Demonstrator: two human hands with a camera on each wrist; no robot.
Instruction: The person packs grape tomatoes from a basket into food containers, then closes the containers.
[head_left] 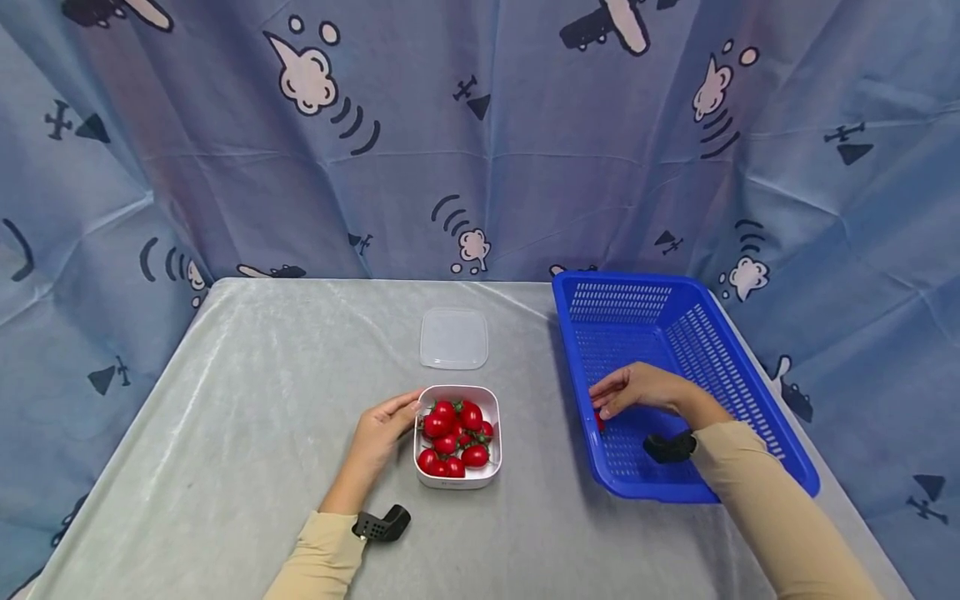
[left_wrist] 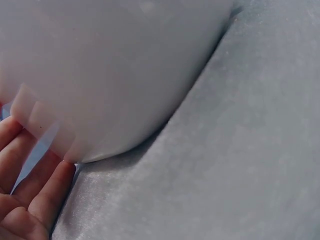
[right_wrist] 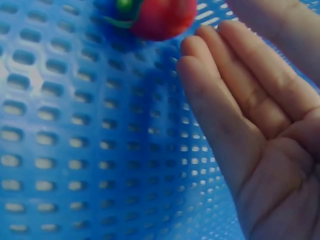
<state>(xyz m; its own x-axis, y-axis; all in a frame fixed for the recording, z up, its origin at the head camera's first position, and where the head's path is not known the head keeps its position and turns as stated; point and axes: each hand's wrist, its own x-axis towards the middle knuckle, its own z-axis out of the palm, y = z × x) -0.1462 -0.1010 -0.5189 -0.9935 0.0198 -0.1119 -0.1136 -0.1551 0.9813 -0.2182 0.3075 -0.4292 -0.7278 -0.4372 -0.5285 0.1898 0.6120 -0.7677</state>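
Observation:
A white square container (head_left: 459, 483) holds several red cherry tomatoes (head_left: 474, 456) with green stems. Fingertips of my left hand (head_left: 378, 432) touch the container's left side, the fingers nearly straight, as the left wrist view also shows against its pale wall (left_wrist: 125, 80). Inside the blue basket (head_left: 611, 479), my right hand (head_left: 643, 390) reaches down by the left wall. One cherry tomato (right_wrist: 167, 17) lies there just beyond the fingertips. In the right wrist view the fingers are extended beside it, with no visible grip; in the head view the hand partly covers it.
A clear, flat lid (head_left: 454, 337) lies behind the container on the grey cloth-covered table (head_left: 262, 400). The perforated basket stands at the table's right side, its rim raised around my right hand. A blue patterned curtain (head_left: 420, 150) hangs along the back and sides.

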